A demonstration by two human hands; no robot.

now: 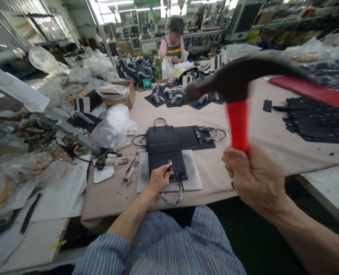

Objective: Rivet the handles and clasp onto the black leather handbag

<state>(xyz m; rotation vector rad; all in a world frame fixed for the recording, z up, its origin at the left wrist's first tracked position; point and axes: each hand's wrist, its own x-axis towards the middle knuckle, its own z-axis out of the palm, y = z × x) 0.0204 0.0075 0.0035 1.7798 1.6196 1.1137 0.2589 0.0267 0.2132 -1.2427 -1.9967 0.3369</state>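
Observation:
My right hand [254, 177] is closed round the red handle of a hammer [238, 89], raised high; its dark head is smeared by motion. My left hand [159, 178] pinches a small metal punch [170, 165] upright on a black leather piece [167, 162]. That piece lies on a white pad [192, 172] near the table's front edge. A beaded ring handle [173, 198] hangs from the piece toward me. Behind it lies a stack of black leather panels [163, 138] with metal ring handles [215, 133].
Small metal tools [131, 170] lie left of the pad. Plastic bags [112, 124], a cardboard box [123, 97] and clutter fill the left side. Black leather strips [315, 118] lie at right. Another person [173, 44] sits at the table's far end.

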